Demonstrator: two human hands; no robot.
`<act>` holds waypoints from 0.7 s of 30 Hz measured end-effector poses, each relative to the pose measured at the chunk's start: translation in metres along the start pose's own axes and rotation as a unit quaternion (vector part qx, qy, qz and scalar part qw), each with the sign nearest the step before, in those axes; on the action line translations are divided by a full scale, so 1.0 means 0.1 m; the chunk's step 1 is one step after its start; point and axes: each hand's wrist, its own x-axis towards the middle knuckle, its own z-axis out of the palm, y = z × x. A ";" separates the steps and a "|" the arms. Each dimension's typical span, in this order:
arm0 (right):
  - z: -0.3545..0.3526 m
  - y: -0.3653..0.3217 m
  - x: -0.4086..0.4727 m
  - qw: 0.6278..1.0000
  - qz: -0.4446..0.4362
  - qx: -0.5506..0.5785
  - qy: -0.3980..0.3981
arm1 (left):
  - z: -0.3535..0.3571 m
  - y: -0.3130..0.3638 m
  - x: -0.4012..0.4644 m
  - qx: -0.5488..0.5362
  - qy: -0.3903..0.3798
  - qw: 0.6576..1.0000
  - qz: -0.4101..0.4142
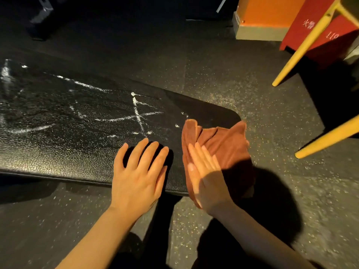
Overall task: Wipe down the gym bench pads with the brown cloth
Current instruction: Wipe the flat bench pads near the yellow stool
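Observation:
A black leather-look bench pad [68,129] runs from the left to the middle of the view, streaked with white chalk lines. The brown cloth [227,144] lies crumpled over the pad's right end and hangs off its near edge. My right hand [204,173] presses flat on the cloth's left part, fingers straight and pointing away. My left hand [138,171] rests flat on the bare pad just left of the cloth, fingers spread.
Speckled black rubber floor [242,78] surrounds the bench. Yellow frame legs [303,47] slant down at the right, with a red box [318,33] and an orange block [266,16] behind them. Dark equipment [40,18] stands at the top left.

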 end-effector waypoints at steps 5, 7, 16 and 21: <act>-0.14 0.23 0.17 0.992 0.093 -0.084 -0.011 | -0.02 -0.09 0.00 0.003 0.018 1.000 0.018; -0.12 0.28 0.37 0.984 0.127 -0.123 -0.032 | 0.01 -0.07 0.01 0.016 0.022 0.999 0.020; -0.23 0.67 1.40 0.972 0.123 -0.198 0.035 | 0.14 -0.05 -0.02 0.021 0.063 0.997 0.046; -0.17 0.53 1.29 0.966 0.175 -0.191 0.002 | 0.13 -0.06 -0.01 0.017 0.072 0.996 0.043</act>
